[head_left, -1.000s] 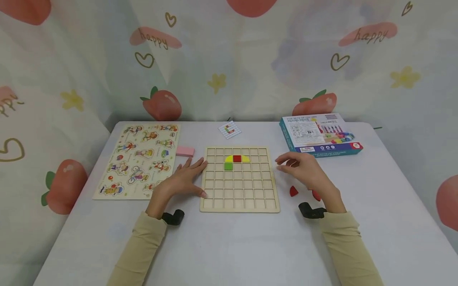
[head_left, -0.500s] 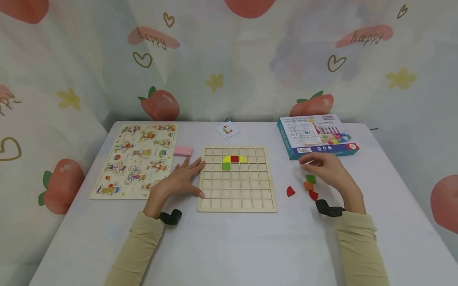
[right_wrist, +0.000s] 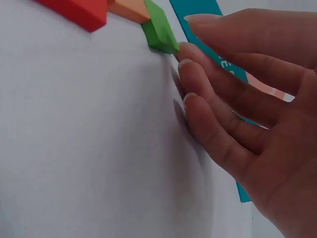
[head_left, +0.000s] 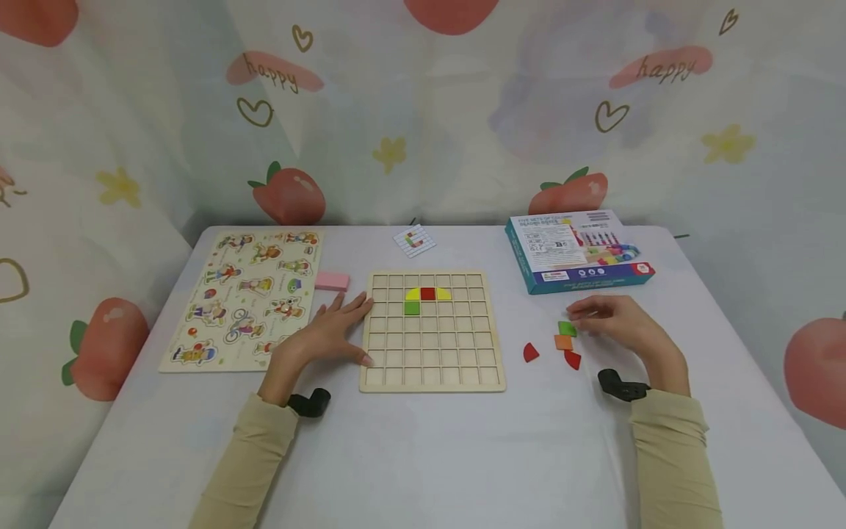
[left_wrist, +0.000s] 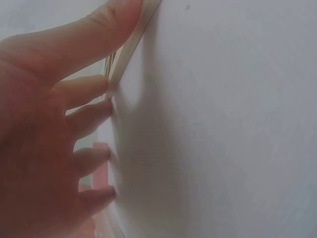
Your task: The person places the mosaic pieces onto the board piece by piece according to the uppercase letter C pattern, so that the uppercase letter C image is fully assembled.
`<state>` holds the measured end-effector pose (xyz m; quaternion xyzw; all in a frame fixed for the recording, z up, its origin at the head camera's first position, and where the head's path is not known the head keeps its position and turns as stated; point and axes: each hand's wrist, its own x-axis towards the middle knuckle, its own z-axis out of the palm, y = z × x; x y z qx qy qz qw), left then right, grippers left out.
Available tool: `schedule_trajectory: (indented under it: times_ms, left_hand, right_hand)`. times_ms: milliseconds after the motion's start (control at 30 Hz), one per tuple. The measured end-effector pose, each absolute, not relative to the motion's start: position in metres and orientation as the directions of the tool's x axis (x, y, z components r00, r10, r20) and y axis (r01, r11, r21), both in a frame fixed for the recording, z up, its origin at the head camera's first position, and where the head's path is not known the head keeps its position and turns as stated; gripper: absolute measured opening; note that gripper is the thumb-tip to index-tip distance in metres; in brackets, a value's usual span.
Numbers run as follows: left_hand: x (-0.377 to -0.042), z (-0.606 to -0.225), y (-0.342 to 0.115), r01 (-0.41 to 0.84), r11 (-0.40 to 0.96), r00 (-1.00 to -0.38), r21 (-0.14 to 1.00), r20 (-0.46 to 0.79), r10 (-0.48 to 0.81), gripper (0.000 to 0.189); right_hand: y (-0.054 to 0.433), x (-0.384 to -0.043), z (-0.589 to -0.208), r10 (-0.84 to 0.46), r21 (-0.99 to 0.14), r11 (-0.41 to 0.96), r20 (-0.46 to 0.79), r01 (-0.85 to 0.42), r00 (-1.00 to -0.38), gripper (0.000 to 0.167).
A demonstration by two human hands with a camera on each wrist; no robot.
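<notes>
In the head view a wooden grid board (head_left: 432,377) lies mid-table. A red square (head_left: 428,294) between two yellow curved pieces (head_left: 444,294) sits in its upper rows, with a green square (head_left: 412,308) below the left one. My left hand (head_left: 324,336) spreads its fingers along the board's left edge, thumb touching the rim. Right of the board, my right hand (head_left: 624,323) has its fingertips at a loose green block (head_left: 567,329); the right wrist view shows thumb and index finger apart. An orange block (head_left: 563,342) and a red quarter-round piece (head_left: 572,359) adjoin the green one.
Another red piece (head_left: 531,353) lies nearer the board. A picture puzzle board (head_left: 254,303) and a pink block (head_left: 333,281) are at left. Behind stand a small pattern card (head_left: 414,240) and a boxed set (head_left: 578,253) at right.
My right hand has moved right and then down from beside the board to the green block, uncovering the loose pieces. The left hand stays at the board's edge; the view shifts slightly.
</notes>
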<state>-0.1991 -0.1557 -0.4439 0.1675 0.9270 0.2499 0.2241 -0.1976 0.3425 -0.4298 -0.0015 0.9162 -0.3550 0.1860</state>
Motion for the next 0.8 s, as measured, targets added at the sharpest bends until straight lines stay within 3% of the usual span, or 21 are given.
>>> schedule_trajectory:
  times_ms: [367,800]
  left_hand:
    - [-0.201,-0.443,-0.155,0.217,0.814,-0.84,0.539,-0.321,0.437,0.109]
    - [-0.197,-0.443,-0.156,0.21,0.809,-0.839,0.55,-0.324,0.437,0.108]
  right_hand:
    - [0.349,-0.199,-0.435,-0.214,-0.656,0.751,-0.345,0.072,-0.914,0.043]
    - [0.331,-0.2,-0.435,-0.11,-0.567,0.815,-0.356,0.121,-0.928,0.041]
